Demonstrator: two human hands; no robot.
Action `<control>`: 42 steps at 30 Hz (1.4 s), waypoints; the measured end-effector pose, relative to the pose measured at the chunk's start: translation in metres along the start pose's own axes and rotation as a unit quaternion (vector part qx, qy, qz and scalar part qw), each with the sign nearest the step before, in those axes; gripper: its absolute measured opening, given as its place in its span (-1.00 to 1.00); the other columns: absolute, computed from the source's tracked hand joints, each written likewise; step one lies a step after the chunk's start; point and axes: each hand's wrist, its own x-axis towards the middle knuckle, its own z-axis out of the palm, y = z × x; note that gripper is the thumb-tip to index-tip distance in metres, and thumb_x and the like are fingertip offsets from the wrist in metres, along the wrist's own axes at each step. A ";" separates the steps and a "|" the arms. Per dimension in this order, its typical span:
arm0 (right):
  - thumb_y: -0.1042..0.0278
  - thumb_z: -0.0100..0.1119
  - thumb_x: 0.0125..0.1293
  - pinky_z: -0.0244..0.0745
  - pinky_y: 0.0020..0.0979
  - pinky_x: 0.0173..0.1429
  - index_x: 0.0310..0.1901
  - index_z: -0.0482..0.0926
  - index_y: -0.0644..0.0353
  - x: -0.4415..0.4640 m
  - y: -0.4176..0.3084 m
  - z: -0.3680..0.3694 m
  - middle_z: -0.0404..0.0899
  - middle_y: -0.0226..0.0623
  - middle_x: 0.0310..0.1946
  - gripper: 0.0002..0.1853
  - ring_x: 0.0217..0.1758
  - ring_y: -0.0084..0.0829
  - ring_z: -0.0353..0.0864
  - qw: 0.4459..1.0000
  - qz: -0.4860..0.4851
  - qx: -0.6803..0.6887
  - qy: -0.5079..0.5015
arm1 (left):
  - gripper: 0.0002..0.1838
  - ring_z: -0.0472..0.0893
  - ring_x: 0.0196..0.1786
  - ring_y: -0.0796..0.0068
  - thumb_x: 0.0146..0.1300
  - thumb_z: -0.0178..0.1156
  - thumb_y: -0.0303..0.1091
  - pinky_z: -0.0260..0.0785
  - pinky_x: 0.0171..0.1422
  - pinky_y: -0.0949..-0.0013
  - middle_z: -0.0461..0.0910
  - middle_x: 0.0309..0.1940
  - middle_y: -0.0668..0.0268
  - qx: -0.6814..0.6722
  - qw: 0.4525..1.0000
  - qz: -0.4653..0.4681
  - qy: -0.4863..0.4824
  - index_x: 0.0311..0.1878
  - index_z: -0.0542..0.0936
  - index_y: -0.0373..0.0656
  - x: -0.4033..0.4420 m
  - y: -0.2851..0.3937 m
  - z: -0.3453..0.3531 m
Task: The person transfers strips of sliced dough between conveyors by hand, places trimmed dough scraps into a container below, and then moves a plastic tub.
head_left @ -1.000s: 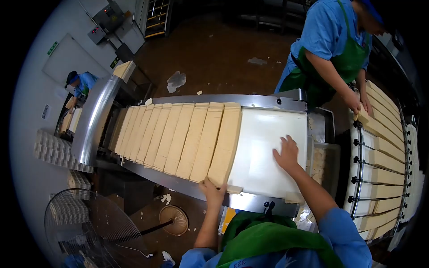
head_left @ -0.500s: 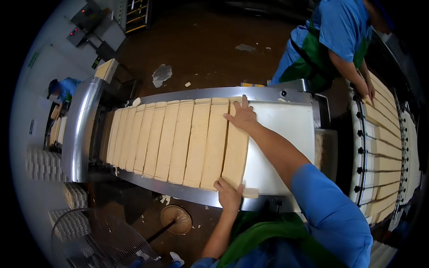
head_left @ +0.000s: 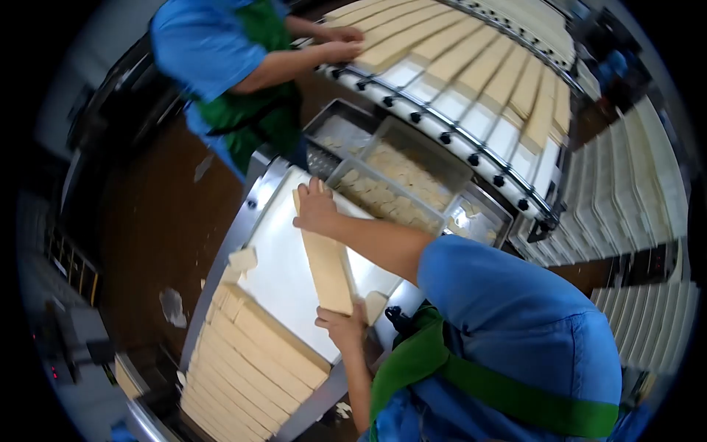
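A long pale stack of thin sheets (head_left: 326,265) lies between my hands over the white belt surface (head_left: 283,258). My left hand (head_left: 345,325) grips its near end, fingers wrapped round it. My right hand (head_left: 317,211) holds the far end with the fingers bent over the edge. Rows of similar stacks (head_left: 247,353) lie side by side on the conveyor at the lower left. Small loose pieces sit beside the belt, one (head_left: 243,259) at the far side and one (head_left: 375,306) near my left hand.
Bins of pale scraps (head_left: 383,197) stand past the belt's end. Beyond them a second conveyor (head_left: 471,125) carries spaced stacks, and a co-worker (head_left: 250,81) in a green apron touches one. Piled white trays (head_left: 611,191) stand at the right. A metal frame edge (head_left: 221,272) borders the belt.
The view has swung toward the second conveyor. Both hands have taken the end stack away from the row, and it now lies apart from the others over the white surface.
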 end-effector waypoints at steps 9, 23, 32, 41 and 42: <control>0.01 0.31 0.03 0.41 -0.05 0.24 0.29 0.08 0.31 -0.107 0.223 -0.126 0.12 0.15 0.19 -0.10 0.17 0.11 0.38 0.872 0.273 0.349 0.210 | -0.18 0.35 0.08 -0.21 -0.05 0.26 -0.58 0.27 0.23 0.06 0.05 0.18 -0.17 -0.026 0.977 0.199 0.079 0.32 0.12 -0.28 -0.004 0.134 0.051; -0.29 -0.06 0.17 0.17 0.03 0.33 0.23 0.36 0.29 -0.293 0.622 -0.183 0.36 0.18 0.20 -0.19 0.27 0.18 0.29 0.880 0.419 0.202 0.097 | -0.27 0.28 0.28 -0.33 0.08 0.35 -0.38 0.42 0.17 0.01 -0.04 0.36 -0.22 0.017 0.697 0.584 -0.416 0.33 0.25 0.01 -0.129 0.304 0.209; -0.17 -0.30 0.25 -0.08 0.00 0.40 0.21 0.43 0.28 -0.240 0.680 -0.218 0.46 0.06 0.18 -0.28 0.35 0.08 0.21 0.881 0.465 0.085 0.005 | -0.37 0.39 0.17 -0.39 0.17 0.20 -0.48 0.42 0.16 -0.01 -0.13 0.38 -0.29 -0.001 0.684 0.570 -0.455 0.31 0.23 -0.10 -0.131 0.358 0.254; 0.08 -0.24 0.26 -0.08 0.07 0.44 0.18 0.37 0.34 -0.235 0.703 -0.218 0.19 -0.04 0.37 -0.42 0.37 0.01 0.21 0.885 0.460 0.058 0.035 | -0.38 0.54 -0.08 -0.33 0.19 0.12 -0.53 0.49 -0.05 0.02 -0.07 0.37 -0.27 -0.002 0.720 0.540 -0.437 0.34 0.24 -0.05 -0.131 0.380 0.289; 0.08 -0.24 0.26 -0.08 0.07 0.44 0.18 0.37 0.34 -0.235 0.707 -0.215 0.19 -0.04 0.37 -0.42 0.37 0.01 0.21 0.887 0.457 0.059 0.035 | -0.37 0.54 -0.09 -0.33 0.18 0.11 -0.54 0.48 -0.04 0.01 -0.08 0.37 -0.28 -0.005 0.722 0.539 -0.433 0.35 0.23 -0.05 -0.131 0.384 0.294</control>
